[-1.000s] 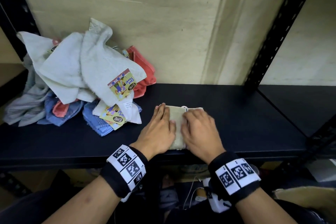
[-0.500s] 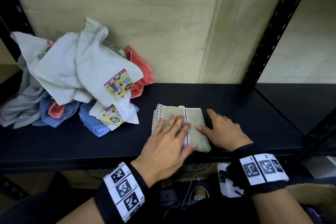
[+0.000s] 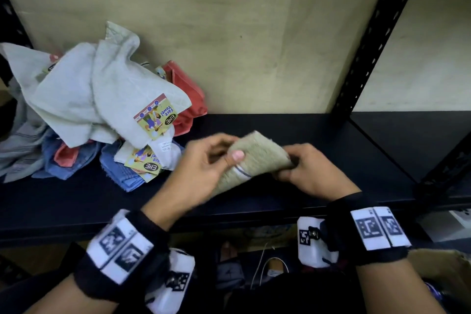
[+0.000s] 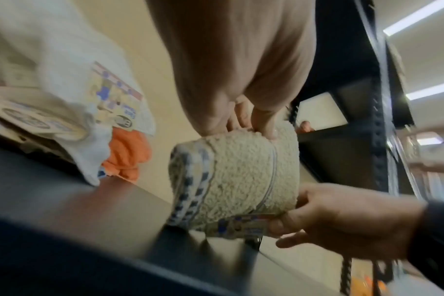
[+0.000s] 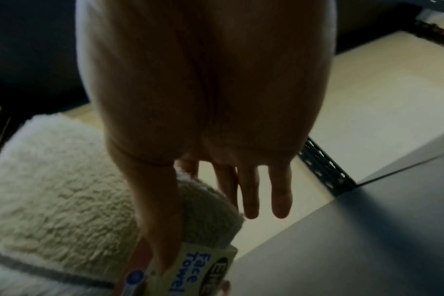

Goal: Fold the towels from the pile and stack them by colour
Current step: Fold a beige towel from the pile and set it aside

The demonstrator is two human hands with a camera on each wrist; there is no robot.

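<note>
Lifted off the black shelf (image 3: 318, 135) where it lay flat half a second ago, the folded beige towel (image 3: 254, 158) now hangs in the air between both hands. At nine o'clock the loose pile of towels (image 3: 96, 109) sits unchanged against the wall. At the towel's nine o'clock edge, the left hand (image 3: 204, 163) grips it, thumb on top and fingers curled beneath. At three o'clock the right hand (image 3: 313, 171) pinches the towel's edge and paper label (image 5: 203, 274), its other fingers (image 5: 279, 196) hanging straight.
</note>
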